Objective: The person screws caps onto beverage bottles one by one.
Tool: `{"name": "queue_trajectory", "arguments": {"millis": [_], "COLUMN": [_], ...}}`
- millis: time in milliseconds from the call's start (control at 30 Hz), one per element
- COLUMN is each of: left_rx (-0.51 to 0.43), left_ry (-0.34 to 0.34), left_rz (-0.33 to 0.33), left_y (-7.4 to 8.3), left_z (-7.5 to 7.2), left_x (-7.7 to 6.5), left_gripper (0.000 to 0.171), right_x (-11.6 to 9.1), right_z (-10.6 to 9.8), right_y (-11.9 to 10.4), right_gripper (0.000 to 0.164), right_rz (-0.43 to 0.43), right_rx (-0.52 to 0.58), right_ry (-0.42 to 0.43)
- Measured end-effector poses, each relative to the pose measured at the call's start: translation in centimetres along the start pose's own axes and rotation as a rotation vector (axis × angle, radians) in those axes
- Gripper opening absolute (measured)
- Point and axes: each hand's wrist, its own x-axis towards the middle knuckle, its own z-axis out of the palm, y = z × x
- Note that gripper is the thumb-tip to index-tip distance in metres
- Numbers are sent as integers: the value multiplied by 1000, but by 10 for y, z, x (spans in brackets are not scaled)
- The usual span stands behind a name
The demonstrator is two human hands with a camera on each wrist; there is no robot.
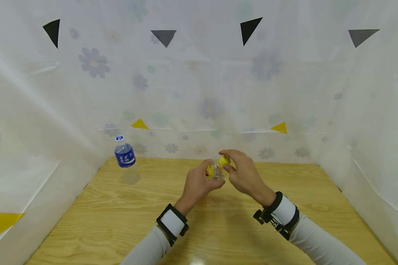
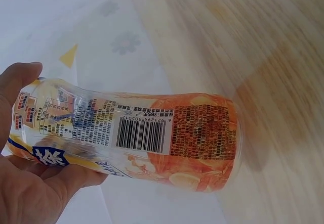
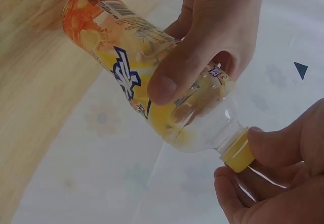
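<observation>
We are gripping the bottle point(image 3: 132, 75) by its upper half with our left hand point(image 1: 199, 178), pinching its yellow cap point(image 3: 239, 154) with our right hand point(image 1: 244, 173); the label point(image 2: 139, 133) is showing "茶" and "365天".

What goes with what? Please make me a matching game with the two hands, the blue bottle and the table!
Things:
1. Left hand
2. Right hand
3. Blue bottle
4. Table

Places, colours and states:
A. Light brown, with wood grain
B. Pinching the yellow cap
C. Standing upright, with no hand on it
D. Holding the orange bottle round its side

Right pairs: 1-D, 2-B, 3-C, 4-A
</observation>
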Motion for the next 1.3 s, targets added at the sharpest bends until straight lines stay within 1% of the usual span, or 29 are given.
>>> {"name": "queue_trajectory", "arguments": {"millis": [100, 200, 567, 867, 1133, 1300], "left_rx": [-7, -11, 6, -4, -2, 1], "left_ry": [-2, -3, 6, -11, -4, 5], "left_rz": [1, -2, 0, -18, -27, -23], "left_y": [0, 0, -1, -3, -3, -3], "left_z": [0, 0, -1, 1, 1, 2], "left_x": [0, -1, 0, 0, 0, 0], "left_gripper": [61, 61, 63, 64, 64, 64], "right_x": [1, 1, 2, 1, 2, 3], "right_z": [1, 2, 4, 9, 10, 10], "right_y": [0, 0, 0, 3, 0, 0], "right_gripper": [34, 31, 30, 23, 19, 16], "right_rz": [-14, -19, -32, -21, -27, -13], "right_rx": [-9, -21, -31, -34, -70, -87], "right_ry": [15, 22, 48, 90, 103, 104]}}
